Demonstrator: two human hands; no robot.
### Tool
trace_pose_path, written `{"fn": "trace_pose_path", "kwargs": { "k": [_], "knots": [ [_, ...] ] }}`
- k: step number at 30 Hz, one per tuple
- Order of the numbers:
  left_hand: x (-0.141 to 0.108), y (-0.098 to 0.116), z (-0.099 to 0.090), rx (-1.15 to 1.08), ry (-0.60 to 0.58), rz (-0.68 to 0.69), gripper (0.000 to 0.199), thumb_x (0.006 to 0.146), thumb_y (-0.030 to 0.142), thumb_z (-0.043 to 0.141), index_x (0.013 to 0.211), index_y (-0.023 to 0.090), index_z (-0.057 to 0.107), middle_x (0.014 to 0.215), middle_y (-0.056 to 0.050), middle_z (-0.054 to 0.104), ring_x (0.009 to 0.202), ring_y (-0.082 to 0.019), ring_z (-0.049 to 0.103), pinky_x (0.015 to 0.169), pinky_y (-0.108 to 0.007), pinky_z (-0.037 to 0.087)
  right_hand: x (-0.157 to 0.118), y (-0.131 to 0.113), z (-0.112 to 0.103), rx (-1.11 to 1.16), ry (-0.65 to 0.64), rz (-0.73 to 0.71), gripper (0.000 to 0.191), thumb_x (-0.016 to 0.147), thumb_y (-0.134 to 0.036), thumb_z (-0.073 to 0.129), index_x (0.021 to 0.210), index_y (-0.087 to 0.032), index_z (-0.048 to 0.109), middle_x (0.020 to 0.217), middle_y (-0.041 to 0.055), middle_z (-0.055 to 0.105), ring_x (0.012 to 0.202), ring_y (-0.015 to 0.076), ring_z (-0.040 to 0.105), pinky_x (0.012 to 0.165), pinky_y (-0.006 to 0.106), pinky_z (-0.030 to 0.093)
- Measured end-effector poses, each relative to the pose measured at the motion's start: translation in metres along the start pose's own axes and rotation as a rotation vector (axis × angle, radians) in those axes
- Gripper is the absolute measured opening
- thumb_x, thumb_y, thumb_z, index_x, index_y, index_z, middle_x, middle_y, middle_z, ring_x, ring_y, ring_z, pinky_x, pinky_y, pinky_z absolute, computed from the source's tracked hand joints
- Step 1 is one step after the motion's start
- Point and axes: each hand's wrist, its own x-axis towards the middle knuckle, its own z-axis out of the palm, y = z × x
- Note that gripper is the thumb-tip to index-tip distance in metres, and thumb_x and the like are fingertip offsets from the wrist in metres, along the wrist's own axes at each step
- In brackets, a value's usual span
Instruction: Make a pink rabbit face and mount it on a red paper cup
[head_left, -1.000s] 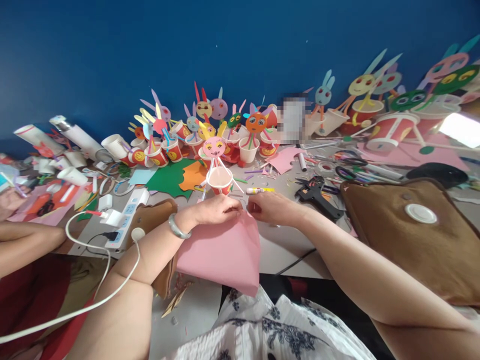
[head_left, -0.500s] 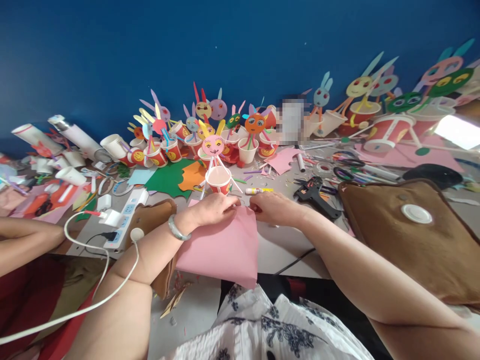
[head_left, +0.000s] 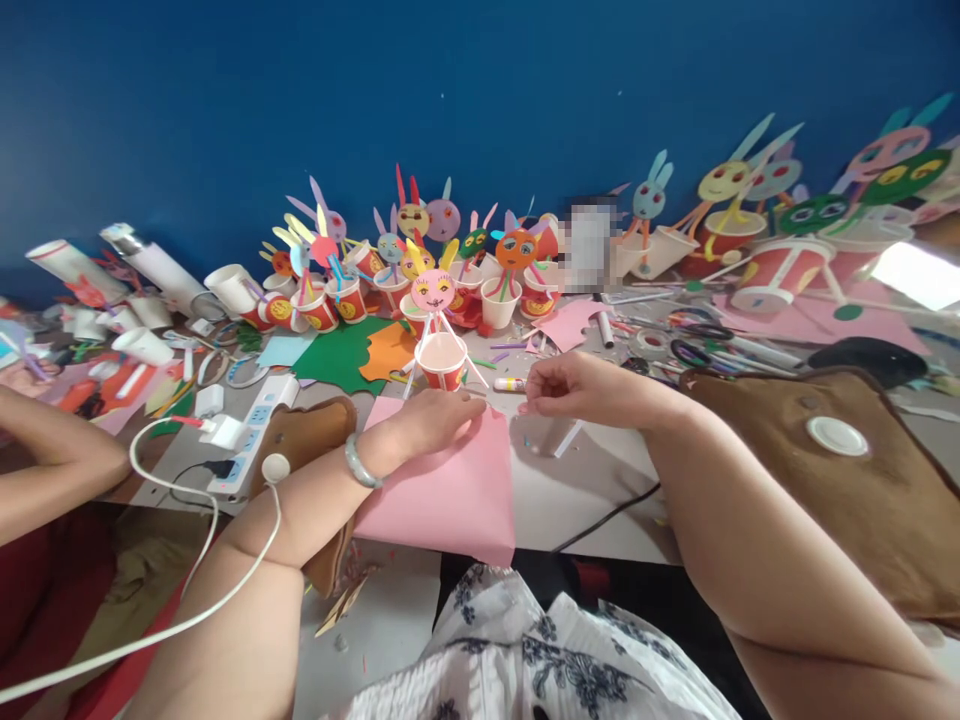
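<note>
A sheet of pink paper (head_left: 442,500) lies at the table's front edge. On its upper part rests my left hand (head_left: 442,420), fingers together near the paper's top right corner. My right hand (head_left: 562,385) is just right of the sheet, above the table, its fingers curled; whether anything small is between the fingertips is hidden. Below it a thin white strip (head_left: 568,438) lies on the table. A glue stick (head_left: 510,384) lies between the hands, farther back. Behind my left hand stands a paper cup figure (head_left: 433,290) with a pink face and yellow ears.
More cup figures (head_left: 499,300) line the blue wall. At left are a power strip (head_left: 255,430) with a white cable and another person's arm (head_left: 60,460). Brown cushions (head_left: 810,480) lie on both sides. Scissors, tubes and paper scraps clutter the back right.
My right hand has moved right and up, away from the pink paper and my left hand. The paper lies flatter. The glue gun seen earlier is now hidden behind my right arm.
</note>
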Motion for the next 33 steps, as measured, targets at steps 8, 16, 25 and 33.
{"fn": "trace_pose_path", "kwargs": {
  "k": [8, 16, 25, 33],
  "knots": [
    [-0.004, 0.001, -0.006, 0.017, -0.062, 0.031, 0.022, 0.098, 0.015, 0.047, 0.099, 0.016, 0.069, 0.103, -0.010, 0.063, 0.080, -0.020, 0.061, 0.061, -0.029, 0.043, -0.021, -0.014, -0.017, 0.604, 0.341, -0.316, 0.030, 0.074, -0.043, 0.085, 0.068, -0.023, 0.063, 0.060, -0.0039, 0.058, 0.057, 0.0096, 0.048, 0.061, 0.029, 0.038],
    [-0.004, 0.004, -0.004, -0.130, -0.035, 0.235, 0.021, 0.100, 0.015, 0.047, 0.107, 0.021, 0.066, 0.112, -0.007, 0.063, 0.093, -0.018, 0.064, 0.074, -0.026, 0.048, -0.015, -0.013, -0.010, 0.558, 0.188, -0.198, 0.034, 0.071, -0.046, 0.084, 0.067, -0.021, 0.062, 0.058, -0.0027, 0.060, 0.055, 0.0103, 0.049, 0.060, 0.028, 0.041],
    [-0.006, 0.001, -0.004, -0.036, -0.076, 0.180, 0.016, 0.099, 0.031, 0.058, 0.105, 0.018, 0.064, 0.117, -0.010, 0.062, 0.093, -0.021, 0.064, 0.075, -0.031, 0.049, 0.013, 0.009, 0.018, 0.019, -0.027, 0.047, 0.028, 0.074, -0.046, 0.066, 0.073, -0.018, 0.062, 0.062, -0.0020, 0.063, 0.058, 0.0114, 0.050, 0.055, 0.024, 0.037],
    [-0.011, 0.000, -0.005, -0.138, -0.043, 0.099, 0.029, 0.098, 0.033, 0.060, 0.122, 0.017, 0.055, 0.124, -0.012, 0.060, 0.106, -0.026, 0.064, 0.085, -0.036, 0.051, 0.023, 0.018, 0.025, -0.246, 0.048, 0.132, 0.011, 0.075, -0.026, 0.060, 0.068, -0.019, 0.064, 0.063, 0.0002, 0.065, 0.059, 0.0131, 0.054, 0.059, 0.026, 0.036]
  ]
}}
